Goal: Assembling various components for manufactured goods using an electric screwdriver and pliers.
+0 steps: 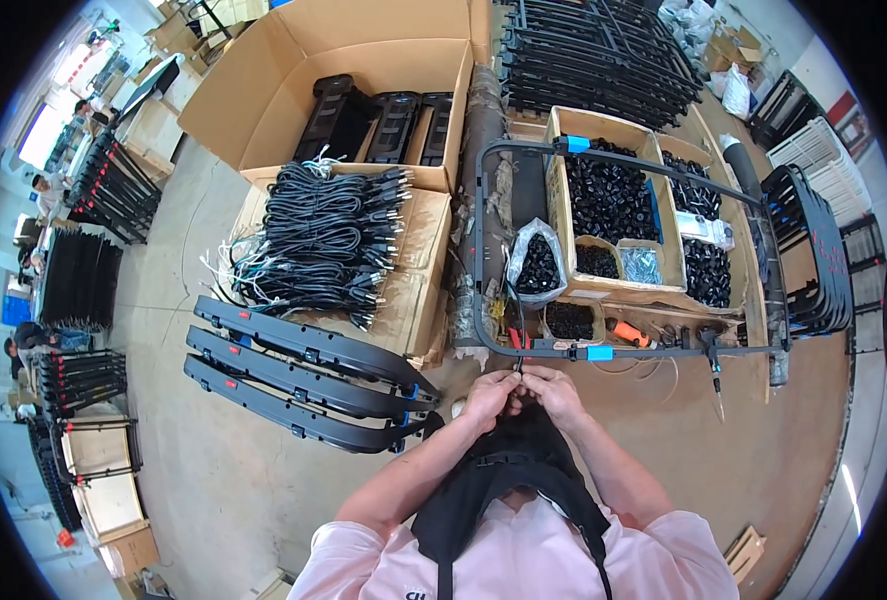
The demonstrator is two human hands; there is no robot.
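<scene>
My left hand (493, 397) and my right hand (555, 392) meet fingertip to fingertip just in front of the near bar of a black tubular frame (553, 352). Both are closed in a pinch around something small and dark, mostly hidden by the fingers. Just beyond them, a slim red piece (519, 338) lies across the bar. Blue sleeves wrap the frame in two places, a near one (599, 353) and a far one (571, 144). Inside the frame's outline sit a clear bag of black parts (538, 262) and a small box of dark screws (569, 321).
A divided wooden box (591, 293) holds black caps and fasteners. An orange-handled tool (628, 333) and a screwdriver (717, 375) lie by the bar. Bundled black cables (318, 235) cover a carton on the left, near curved black bars (303, 375). Behind stands an open carton (253, 95).
</scene>
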